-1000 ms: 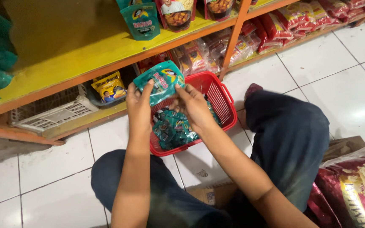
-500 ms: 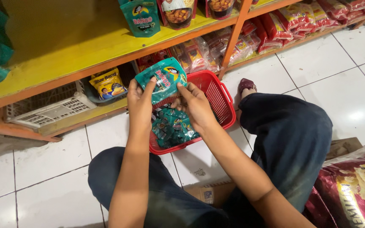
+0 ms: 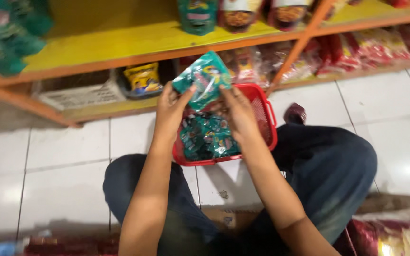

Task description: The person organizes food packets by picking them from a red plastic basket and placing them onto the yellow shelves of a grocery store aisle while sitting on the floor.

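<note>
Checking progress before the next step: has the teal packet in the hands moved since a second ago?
Yes. The teal packet has risen slightly, from level with the red basket's far rim to above it, nearer the yellow shelf.

Both hands, left hand and right hand, hold a teal snack packet above the red basket

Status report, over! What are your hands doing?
Left hand and right hand both gripping teal snack packet. Above red basket. Nothing blocking.

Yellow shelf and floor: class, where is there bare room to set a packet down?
The yellow shelf is bare between the green bags and the standing pouches. White floor tiles left of the red basket are free. The basket is crowded.
</note>
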